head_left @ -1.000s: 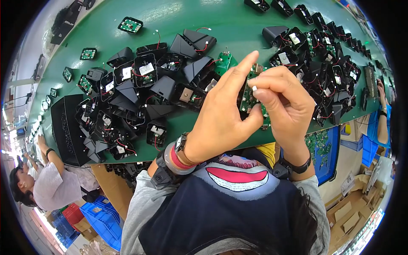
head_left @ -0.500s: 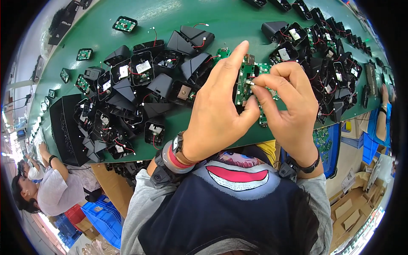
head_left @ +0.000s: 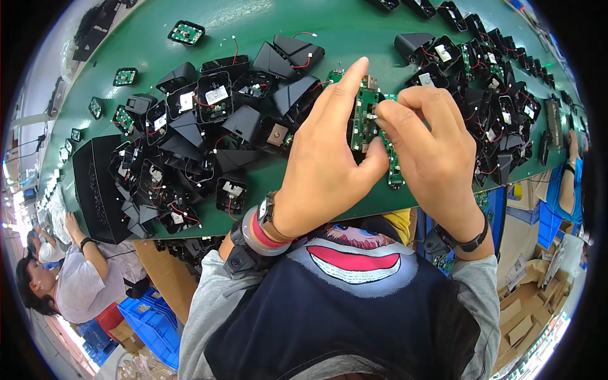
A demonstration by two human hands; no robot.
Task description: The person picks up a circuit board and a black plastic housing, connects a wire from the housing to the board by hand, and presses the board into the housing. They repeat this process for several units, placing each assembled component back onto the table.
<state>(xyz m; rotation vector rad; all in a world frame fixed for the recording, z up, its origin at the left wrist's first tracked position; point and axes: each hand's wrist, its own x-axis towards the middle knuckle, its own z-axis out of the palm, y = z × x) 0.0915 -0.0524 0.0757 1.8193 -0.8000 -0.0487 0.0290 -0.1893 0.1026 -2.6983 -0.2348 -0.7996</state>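
My left hand (head_left: 323, 149) holds a green circuit board (head_left: 363, 120) on edge between thumb and fingers, index finger pointing up along it. A metal port (head_left: 370, 82) shows at the board's top end. My right hand (head_left: 434, 142) has thumb and index finger pinched at the board's right side, on a small white connector (head_left: 372, 116). The right fingers partly hide the connector, so I cannot tell whether it is seated. Another green circuit board (head_left: 395, 172) lies on the table under my right hand.
Black plastic housings (head_left: 215, 95) with red-and-black wires are heaped on the left of the green table (head_left: 354, 31), and more housings (head_left: 503, 117) at the right. A black box (head_left: 95, 190) stands at the left edge. A co-worker (head_left: 88, 285) sits at the left.
My right hand has turned slightly, its fingers now bent more over the connector, and its wrist has shifted right and down. The left hand keeps its hold on the board.
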